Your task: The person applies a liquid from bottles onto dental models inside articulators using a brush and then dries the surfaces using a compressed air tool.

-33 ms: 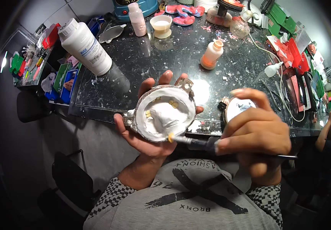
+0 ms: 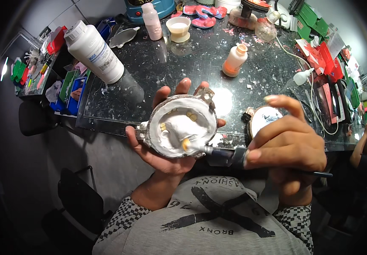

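My left hand cups a round metal dental flask half from below, its fingers showing past the far edge. White plaster fills the flask, and small yellowish teeth sit in the moulded hollow. In my right hand is a brush, pinched between thumb and fingers, with the index finger raised. Its orange-tipped bristles, blurred, are at the near inner side of the plaster. Partly hidden behind my right hand, another plaster-filled flask half lies on the bench.
On the dark, speckled bench stand a small bottle of orange liquid, a large white bottle, a pinkish bottle and a cup. Tools and a cable lie at right. Another person's arm shows far right.
The brush tip has moved from the near rim a little left and inward over the plaster. My right hand has shifted slightly right. The left hand and flask stay nearly still.
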`<action>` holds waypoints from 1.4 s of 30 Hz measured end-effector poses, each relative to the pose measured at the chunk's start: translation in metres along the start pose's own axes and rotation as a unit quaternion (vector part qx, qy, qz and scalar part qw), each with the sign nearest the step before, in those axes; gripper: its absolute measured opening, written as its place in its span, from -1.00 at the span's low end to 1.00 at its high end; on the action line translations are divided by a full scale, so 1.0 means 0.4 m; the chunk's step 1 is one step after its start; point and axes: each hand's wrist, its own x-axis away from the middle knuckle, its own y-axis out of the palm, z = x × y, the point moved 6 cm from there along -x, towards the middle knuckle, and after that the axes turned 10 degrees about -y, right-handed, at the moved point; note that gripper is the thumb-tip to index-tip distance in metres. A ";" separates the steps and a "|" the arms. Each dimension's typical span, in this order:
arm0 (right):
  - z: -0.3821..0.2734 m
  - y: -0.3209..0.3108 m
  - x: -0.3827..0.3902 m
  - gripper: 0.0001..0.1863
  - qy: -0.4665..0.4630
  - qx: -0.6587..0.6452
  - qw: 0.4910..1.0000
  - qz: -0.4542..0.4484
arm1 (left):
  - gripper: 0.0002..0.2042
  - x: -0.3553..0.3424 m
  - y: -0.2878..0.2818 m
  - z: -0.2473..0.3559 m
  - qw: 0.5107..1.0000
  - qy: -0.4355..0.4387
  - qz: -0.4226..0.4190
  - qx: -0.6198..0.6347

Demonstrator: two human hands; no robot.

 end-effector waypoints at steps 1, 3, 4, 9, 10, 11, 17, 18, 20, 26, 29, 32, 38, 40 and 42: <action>-0.003 -0.005 -0.005 -0.34 -0.006 0.044 0.999 0.012 | -0.13 -0.002 0.002 0.003 1.000 -0.002 -0.027 -0.004; -0.001 0.004 -0.001 -0.34 -0.012 0.076 0.997 0.019 | -0.26 -0.001 0.016 0.005 0.997 -0.015 -0.022 -0.075; 0.001 0.009 0.000 -0.34 -0.015 0.093 0.995 0.022 | -0.26 0.000 0.018 0.005 0.997 -0.016 -0.023 -0.075; -0.008 -0.014 0.023 -0.26 0.001 0.072 0.997 0.031 | -0.28 0.005 0.011 0.008 0.997 -0.017 -0.026 -0.076; -0.009 -0.015 0.025 -0.25 0.001 0.074 0.997 0.034 | -0.28 0.004 0.010 0.005 0.997 -0.019 -0.022 -0.070; -0.008 -0.015 0.027 -0.24 0.001 0.076 0.996 0.037 | -0.28 0.002 0.012 0.002 0.997 -0.022 -0.024 -0.068; -0.004 -0.024 0.022 -0.30 0.009 0.117 0.993 0.019 | -0.23 0.003 0.018 0.015 0.993 0.028 0.046 -0.103; -0.004 -0.024 0.019 -0.34 0.019 0.123 0.992 0.015 | -0.23 0.002 0.024 0.012 0.993 0.027 0.045 -0.102; 0.010 -0.006 0.019 -0.61 -0.001 0.132 0.991 -0.001 | -0.18 0.009 0.027 0.024 0.984 0.058 0.072 -0.149; 0.017 -0.017 0.006 -0.77 0.079 0.090 0.993 -0.009 | -0.10 0.006 0.026 0.023 0.987 0.043 0.078 -0.133; 0.037 -0.020 0.023 -0.73 0.087 0.015 0.996 0.015 | -0.06 0.004 0.013 0.015 0.989 0.031 0.116 -0.090; 0.052 -0.009 -0.003 -0.74 0.055 0.033 0.997 0.042 | -0.02 0.005 0.008 0.008 0.993 0.013 0.111 -0.041; 0.059 0.064 -0.042 -0.78 0.015 -0.003 0.999 -0.031 | 0.02 0.013 0.026 -0.008 0.992 -0.025 0.123 0.005; 0.058 0.051 -0.033 -0.78 0.024 -0.091 0.994 -0.046 | 0.03 0.015 0.024 -0.007 0.993 -0.026 0.117 0.020; 0.061 0.042 -0.032 -0.75 0.032 -0.087 0.996 -0.021 | 0.05 0.016 0.022 -0.010 0.993 -0.033 0.104 0.051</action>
